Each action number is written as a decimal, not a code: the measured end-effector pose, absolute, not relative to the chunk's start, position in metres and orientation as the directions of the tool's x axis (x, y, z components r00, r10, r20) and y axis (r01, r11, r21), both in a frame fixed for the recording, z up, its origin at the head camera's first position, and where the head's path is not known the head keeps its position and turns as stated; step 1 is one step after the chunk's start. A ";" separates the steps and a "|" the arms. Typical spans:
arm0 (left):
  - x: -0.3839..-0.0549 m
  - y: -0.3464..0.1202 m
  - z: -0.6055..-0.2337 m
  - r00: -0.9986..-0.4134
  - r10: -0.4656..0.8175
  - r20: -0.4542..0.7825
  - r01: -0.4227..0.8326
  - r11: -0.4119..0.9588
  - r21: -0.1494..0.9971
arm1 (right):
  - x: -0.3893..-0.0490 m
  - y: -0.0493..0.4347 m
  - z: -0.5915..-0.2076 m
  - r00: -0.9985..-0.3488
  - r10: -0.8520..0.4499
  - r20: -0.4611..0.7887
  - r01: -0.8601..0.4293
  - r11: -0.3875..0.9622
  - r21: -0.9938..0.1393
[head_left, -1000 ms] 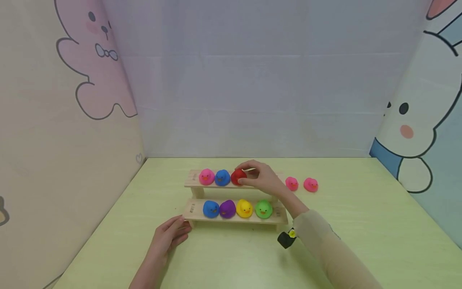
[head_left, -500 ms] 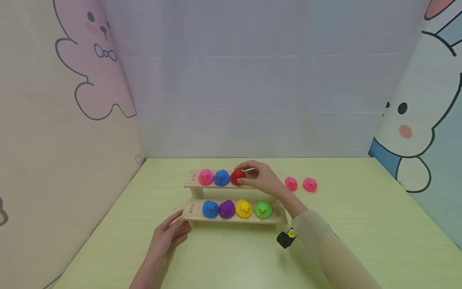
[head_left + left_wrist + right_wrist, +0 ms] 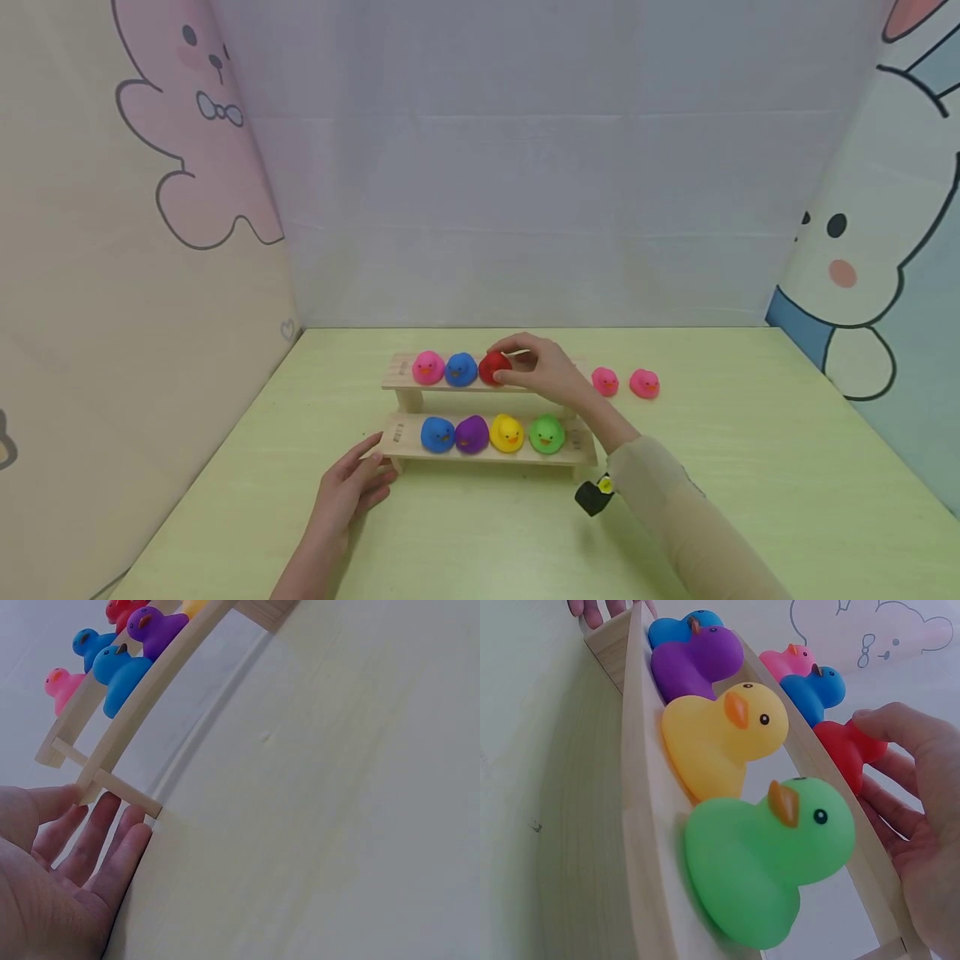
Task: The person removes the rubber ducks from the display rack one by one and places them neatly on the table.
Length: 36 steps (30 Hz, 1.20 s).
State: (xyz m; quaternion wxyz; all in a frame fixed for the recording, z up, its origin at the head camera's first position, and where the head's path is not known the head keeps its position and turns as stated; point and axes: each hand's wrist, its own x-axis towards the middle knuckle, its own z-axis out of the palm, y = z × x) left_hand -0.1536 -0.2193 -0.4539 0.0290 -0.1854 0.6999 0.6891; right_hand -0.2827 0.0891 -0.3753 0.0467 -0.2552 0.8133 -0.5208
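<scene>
A two-tier wooden rack [image 3: 401, 446] holds rubber ducks. My right hand [image 3: 546, 367] pinches a red duck [image 3: 493, 367] on the upper shelf, right of a blue duck [image 3: 461, 369] and a pink duck [image 3: 428, 367]. On the lower shelf sit another blue duck [image 3: 437, 434], a purple duck [image 3: 472, 434], a yellow duck [image 3: 507, 433] and a green duck [image 3: 547, 434]. My left hand [image 3: 347, 487] holds the rack's lower left end. In the left wrist view, its thumb [image 3: 56, 801] touches the shelf end and the fingers reach below it.
Two loose pink ducks, a nearer one [image 3: 605, 382] and a farther one [image 3: 645, 384], sit on the table [image 3: 750, 467] right of the rack. A black device [image 3: 594, 497] is by the right forearm. Curtains with cartoon animals stand around the table.
Almost nothing differs: both hands keep their places, the right on the red duck and the left at the rack's end. The head view has shifted very slightly.
</scene>
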 end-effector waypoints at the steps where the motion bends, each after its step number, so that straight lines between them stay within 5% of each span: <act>1: -0.154 -0.219 -0.454 -0.929 -0.221 -0.297 -0.300 -0.019 0.954 | -0.282 0.089 -0.375 -0.867 -0.461 0.191 -0.367 0.329 -0.870; 36: -0.156 -0.222 -0.461 -0.934 -0.236 -0.269 -0.275 -0.008 0.961 | -0.291 0.171 -0.371 -0.869 -0.297 0.395 -0.488 0.390 -0.781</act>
